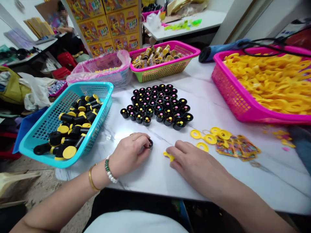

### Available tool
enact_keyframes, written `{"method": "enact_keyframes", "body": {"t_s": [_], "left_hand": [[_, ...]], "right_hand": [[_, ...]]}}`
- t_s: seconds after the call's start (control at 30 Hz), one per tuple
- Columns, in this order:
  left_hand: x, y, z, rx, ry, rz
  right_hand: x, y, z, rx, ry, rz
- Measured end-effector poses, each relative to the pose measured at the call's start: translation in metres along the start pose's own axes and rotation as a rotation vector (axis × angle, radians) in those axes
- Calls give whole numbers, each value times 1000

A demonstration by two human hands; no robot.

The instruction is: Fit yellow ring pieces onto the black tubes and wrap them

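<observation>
Filling the turquoise basket (pixel 104 108) at the left are black cylinders with yellow ends (pixel 69 152), lying in all directions. Behind it, a pink basket draped in clear plastic (pixel 119 77) holds small yellowish pieces, hard to make out. Next to that, a basket with a pink rim and green lower wall (pixel 160 68) is heaped with gold-and-black wrapped pieces (pixel 157 53). At the right, a large magenta basket (pixel 227 94) is piled with yellow plastic ring pieces (pixel 274 84). On the marble-patterned table (pixel 153 181), small black cups (pixel 159 108) stand upright in a tight cluster, with pink, yellow and other coloured beads showing inside.

The left hand (pixel 130 152) rests low at the near side of the cluster, fingers curled and thumb closed around a single black cup (pixel 151 143), mostly hidden by the fingertips. The right hand (pixel 191 160) lies palm down, fingers bent, pinching a yellow plastic piece (pixel 168 156) just above or on the tabletop; which, I cannot tell. Only the piece's short, forked-looking end shows. Beside the right hand lie loose yellow rings (pixel 210 139) and colourful printed cards (pixel 238 147).
</observation>
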State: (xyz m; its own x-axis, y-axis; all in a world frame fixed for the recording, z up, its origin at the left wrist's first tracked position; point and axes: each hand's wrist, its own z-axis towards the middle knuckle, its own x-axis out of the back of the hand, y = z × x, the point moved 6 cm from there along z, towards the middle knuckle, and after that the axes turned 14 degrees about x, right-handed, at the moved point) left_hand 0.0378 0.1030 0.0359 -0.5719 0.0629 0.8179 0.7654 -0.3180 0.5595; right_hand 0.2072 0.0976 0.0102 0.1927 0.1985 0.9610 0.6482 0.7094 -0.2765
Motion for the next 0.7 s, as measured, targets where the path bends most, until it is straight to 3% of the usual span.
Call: {"method": "enact_keyframes", "body": {"t_s": [0.1,0.23,0.4,0.57,0.7], "left_hand": [[-6,-12,-1,101,-15,-146],[-18,-23,4,93,-64,-282],[-22,-25,3,41,-67,-295],[-21,-23,4,51,-84,-272],[-23,-23,6,95,-108,-251]], "right_hand": [[7,5,1,-35,-62,170],[16,11,9,-73,129,656],[-5,12,16,-441,321,1188],[-5,1,24,-436,379,1283],[-6,2,30,-466,454,1165]]}}
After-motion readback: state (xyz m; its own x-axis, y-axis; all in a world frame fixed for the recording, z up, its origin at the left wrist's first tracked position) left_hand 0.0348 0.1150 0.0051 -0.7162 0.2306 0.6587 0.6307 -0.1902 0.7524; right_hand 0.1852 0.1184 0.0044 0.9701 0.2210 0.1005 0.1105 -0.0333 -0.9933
